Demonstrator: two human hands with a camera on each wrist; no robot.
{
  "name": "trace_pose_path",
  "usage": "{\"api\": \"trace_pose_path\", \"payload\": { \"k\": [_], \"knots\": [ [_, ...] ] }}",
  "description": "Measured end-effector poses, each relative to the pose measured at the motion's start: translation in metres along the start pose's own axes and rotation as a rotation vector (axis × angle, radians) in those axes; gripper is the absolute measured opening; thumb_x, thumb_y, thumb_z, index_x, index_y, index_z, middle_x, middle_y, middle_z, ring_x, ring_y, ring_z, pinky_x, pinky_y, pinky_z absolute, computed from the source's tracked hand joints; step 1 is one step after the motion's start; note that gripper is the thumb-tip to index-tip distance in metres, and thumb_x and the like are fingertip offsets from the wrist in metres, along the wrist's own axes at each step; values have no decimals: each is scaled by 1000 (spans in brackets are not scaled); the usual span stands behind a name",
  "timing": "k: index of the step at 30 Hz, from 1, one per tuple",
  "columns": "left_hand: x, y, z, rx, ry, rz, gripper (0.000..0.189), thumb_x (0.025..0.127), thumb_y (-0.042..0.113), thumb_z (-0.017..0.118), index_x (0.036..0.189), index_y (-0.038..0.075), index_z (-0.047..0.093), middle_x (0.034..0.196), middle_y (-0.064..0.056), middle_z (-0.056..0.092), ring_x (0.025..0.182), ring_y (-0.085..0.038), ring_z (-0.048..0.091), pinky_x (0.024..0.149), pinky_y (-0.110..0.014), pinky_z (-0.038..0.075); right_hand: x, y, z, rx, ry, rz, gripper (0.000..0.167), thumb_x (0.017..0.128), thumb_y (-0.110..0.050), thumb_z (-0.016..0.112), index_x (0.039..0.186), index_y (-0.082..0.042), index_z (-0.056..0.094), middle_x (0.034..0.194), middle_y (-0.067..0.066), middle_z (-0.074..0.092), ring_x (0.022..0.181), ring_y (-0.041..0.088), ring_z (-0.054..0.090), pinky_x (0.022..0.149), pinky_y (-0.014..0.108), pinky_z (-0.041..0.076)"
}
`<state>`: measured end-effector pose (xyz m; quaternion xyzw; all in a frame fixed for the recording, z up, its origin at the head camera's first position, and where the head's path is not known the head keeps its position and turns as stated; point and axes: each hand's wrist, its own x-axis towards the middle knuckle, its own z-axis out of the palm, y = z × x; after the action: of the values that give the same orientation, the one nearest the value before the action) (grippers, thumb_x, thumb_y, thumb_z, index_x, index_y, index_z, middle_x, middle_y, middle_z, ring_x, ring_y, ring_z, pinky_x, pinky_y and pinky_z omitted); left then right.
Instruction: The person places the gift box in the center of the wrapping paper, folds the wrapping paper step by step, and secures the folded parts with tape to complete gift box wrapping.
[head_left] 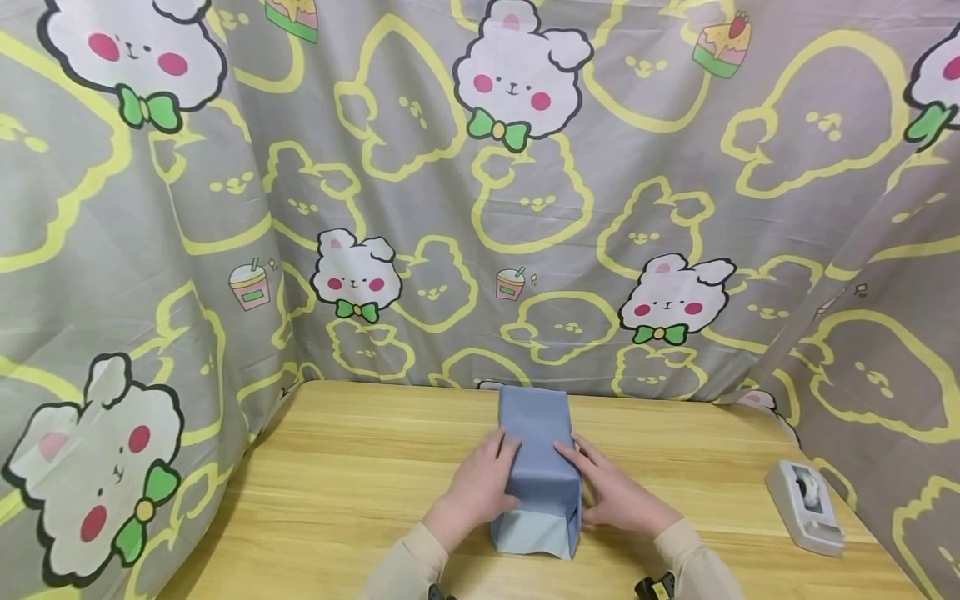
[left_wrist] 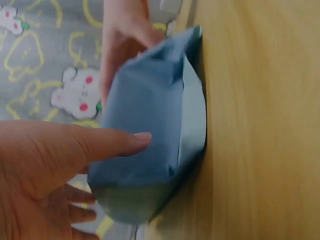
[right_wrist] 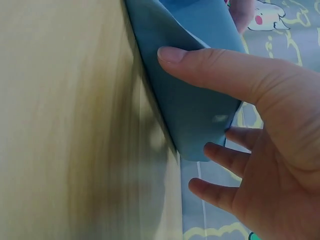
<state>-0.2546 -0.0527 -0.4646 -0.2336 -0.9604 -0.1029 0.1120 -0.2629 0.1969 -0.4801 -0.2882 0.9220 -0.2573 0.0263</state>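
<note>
A long box wrapped in blue-grey paper (head_left: 538,446) lies on the wooden table, pointing away from me. At its near end a paler flap (head_left: 532,533) sticks out low toward me. My left hand (head_left: 480,482) touches the box's left side and top, its thumb (left_wrist: 117,143) stretched across the folded-in end. On the right side, my right hand (head_left: 621,496) has fingertips on the top edge. Its thumb (right_wrist: 212,67) lies straight against the side paper, by the loose edge of the end fold. The fingers of both hands look extended and spread.
A white tape dispenser (head_left: 810,510) with a roll in it stands at the table's right. Grey curtains (head_left: 420,217) printed with cartoon rabbits hang behind and at both sides. The wooden tabletop (head_left: 360,475) reaches to the back curtain.
</note>
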Motion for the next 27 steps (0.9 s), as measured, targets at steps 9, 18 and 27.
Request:
{"api": "trace_pose_path", "payload": {
  "k": [9,18,27],
  "knots": [
    [-8,23,3,79,-95,-3,110,66,65,78,154,21,27,159,-16,27,148,-40,22,111,-63,30,1,-1,-3,3,7,-34,104,69,-11,85,155,-20,26,161,24,13,139,52,30,91,50,52],
    [-9,33,17,135,-100,-73,118,61,74,75,154,23,23,160,-14,23,149,-39,18,110,-64,31,0,-5,-6,-8,17,-38,102,69,-9,85,154,-17,29,160,26,14,139,52,30,91,52,52],
    [-7,36,25,183,-118,-103,125,57,79,73,155,26,18,162,-13,20,150,-38,15,108,-66,31,0,-7,-3,16,76,-17,96,69,-20,87,150,-14,36,157,27,21,136,53,33,98,62,44]
  ]
}}
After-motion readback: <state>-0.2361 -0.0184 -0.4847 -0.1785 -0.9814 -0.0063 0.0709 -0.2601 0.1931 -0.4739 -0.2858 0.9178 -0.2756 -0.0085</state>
